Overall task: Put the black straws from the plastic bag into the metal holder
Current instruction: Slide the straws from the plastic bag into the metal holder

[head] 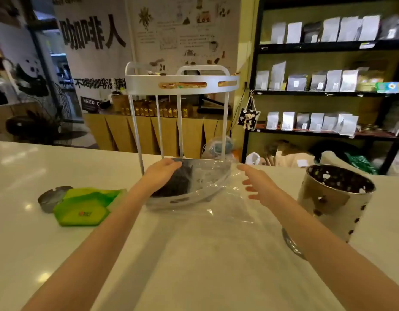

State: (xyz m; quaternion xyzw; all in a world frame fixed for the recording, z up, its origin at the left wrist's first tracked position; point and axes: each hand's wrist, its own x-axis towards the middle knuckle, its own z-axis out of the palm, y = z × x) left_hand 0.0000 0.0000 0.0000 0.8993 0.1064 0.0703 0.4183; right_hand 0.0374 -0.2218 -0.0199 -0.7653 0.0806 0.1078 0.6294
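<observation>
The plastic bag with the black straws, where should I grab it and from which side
Probably grip the dark bundle of black straws through the plastic bag, coming from above. It is the only firm part; the clear film toward the right hand lies slack on the counter. The left hand already rests on that bundle.

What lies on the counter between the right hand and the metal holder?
In the head view, only bare white counter separates the right hand from the metal holder; the plastic bag lies on the hand's other side.

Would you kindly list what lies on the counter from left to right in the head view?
Grey dish → green packet → left hand on the black straws → right hand → metal holder.
</observation>
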